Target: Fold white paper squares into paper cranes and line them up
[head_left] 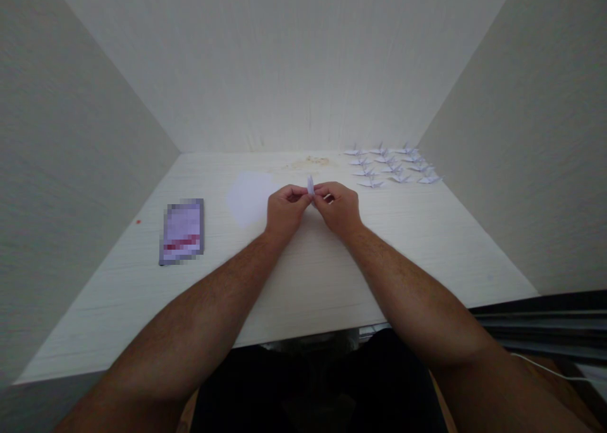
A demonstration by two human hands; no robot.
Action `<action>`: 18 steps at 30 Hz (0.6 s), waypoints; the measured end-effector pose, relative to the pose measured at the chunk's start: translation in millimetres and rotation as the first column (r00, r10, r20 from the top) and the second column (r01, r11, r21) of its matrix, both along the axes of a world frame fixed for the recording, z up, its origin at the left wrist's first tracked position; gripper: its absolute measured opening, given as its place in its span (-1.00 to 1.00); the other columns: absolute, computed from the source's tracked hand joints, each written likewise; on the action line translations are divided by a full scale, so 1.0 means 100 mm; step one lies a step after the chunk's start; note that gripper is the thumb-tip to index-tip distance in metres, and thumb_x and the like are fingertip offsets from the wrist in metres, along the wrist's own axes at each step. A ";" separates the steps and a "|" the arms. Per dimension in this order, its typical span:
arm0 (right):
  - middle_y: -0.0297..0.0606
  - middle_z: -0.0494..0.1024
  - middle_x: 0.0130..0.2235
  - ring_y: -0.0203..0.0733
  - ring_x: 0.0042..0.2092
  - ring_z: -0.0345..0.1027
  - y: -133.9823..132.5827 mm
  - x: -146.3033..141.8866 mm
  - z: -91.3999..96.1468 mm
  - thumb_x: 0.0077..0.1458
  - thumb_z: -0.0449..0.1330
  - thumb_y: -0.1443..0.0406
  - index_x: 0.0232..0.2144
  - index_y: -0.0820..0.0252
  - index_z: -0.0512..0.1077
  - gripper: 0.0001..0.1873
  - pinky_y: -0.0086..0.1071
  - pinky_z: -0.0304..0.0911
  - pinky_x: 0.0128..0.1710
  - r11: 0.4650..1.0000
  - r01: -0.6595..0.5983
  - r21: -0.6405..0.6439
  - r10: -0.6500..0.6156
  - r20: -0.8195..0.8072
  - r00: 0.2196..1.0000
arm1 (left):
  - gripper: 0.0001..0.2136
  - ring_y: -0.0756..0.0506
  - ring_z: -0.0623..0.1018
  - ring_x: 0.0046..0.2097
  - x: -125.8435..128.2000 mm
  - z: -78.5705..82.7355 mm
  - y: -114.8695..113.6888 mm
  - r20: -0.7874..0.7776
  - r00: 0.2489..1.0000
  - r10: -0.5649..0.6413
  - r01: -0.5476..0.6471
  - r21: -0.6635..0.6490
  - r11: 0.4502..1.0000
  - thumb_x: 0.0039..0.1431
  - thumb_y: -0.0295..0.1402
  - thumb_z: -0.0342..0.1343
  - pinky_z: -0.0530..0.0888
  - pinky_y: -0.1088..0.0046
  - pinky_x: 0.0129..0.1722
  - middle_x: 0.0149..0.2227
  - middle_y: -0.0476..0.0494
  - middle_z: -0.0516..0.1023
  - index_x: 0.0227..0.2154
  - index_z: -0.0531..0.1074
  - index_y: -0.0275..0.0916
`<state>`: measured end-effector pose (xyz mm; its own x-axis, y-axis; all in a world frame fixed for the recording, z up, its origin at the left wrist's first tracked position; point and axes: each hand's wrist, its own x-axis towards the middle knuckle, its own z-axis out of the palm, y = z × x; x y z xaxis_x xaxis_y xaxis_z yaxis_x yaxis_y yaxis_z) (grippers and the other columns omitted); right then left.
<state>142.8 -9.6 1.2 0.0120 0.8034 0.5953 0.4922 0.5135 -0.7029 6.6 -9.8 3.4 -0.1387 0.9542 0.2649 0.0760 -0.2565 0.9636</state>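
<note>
A small piece of folded white paper (310, 184) stands upright between my fingertips, above the middle of the table. My left hand (287, 207) pinches it from the left side, thumb and fingers pressed together. From the right, my right hand (339, 204) pinches the same paper, and the two thumbs nearly meet at its lower end. The fingers hide its lower part, so its full shape cannot be made out. Left of my left hand lie flat white paper sheets (249, 196), partly covered by that hand.
Several folded paper cranes (389, 166) stand in rows at the back right of the white table (303, 281). A blurred-out flat object (183, 231) lies at the left, with a small red spot (138, 222) beyond it. Walls enclose the back and both sides.
</note>
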 end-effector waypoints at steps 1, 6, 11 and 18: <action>-0.26 0.65 -0.26 -0.23 -0.27 0.49 0.00 0.00 0.01 0.04 0.25 0.35 -0.48 0.14 0.50 -0.93 -0.32 0.41 -0.27 1.000 -0.001 -0.002 0.001 -0.017 1.000 | -0.93 -0.03 0.57 -0.34 0.00 0.00 0.00 0.003 1.000 -0.003 0.003 0.001 1.000 -0.06 -0.39 0.31 0.51 0.41 -0.24 -0.41 -0.05 0.62 -0.45 0.55 -0.22; -0.30 0.63 -0.34 -0.26 -0.34 0.48 -0.01 -0.02 0.02 -0.03 0.27 0.33 -0.45 0.16 0.50 -0.98 -0.34 0.42 -0.30 0.994 -0.019 -0.106 0.001 -0.171 0.985 | -0.90 -0.03 0.56 -0.35 -0.01 0.01 0.00 0.001 1.000 -0.024 0.024 -0.001 1.000 -0.06 -0.36 0.29 0.50 0.42 -0.26 -0.41 -0.05 0.62 -0.43 0.56 -0.24; -0.32 0.62 -0.37 -0.25 -0.36 0.48 0.01 -0.02 0.02 -0.09 0.31 0.27 -0.45 0.16 0.51 -0.90 -0.33 0.42 -0.30 0.979 -0.069 -0.192 0.011 -0.290 0.957 | -0.87 -0.03 0.55 -0.36 -0.01 0.02 -0.01 0.026 0.999 -0.044 0.044 -0.008 0.999 -0.07 -0.34 0.29 0.48 0.43 -0.26 -0.42 -0.06 0.61 -0.43 0.56 -0.26; -0.35 0.56 -0.49 -0.28 -0.45 0.39 0.01 -0.02 0.05 -0.14 0.28 0.28 -0.51 0.18 0.50 -0.92 -0.36 0.33 -0.39 0.971 -0.046 -0.233 -0.040 -0.354 0.934 | -0.85 -0.01 0.51 -0.38 -0.01 0.00 0.02 0.069 0.997 -0.025 0.028 -0.034 0.999 -0.10 -0.33 0.30 0.45 0.44 -0.29 -0.43 -0.04 0.57 -0.43 0.54 -0.26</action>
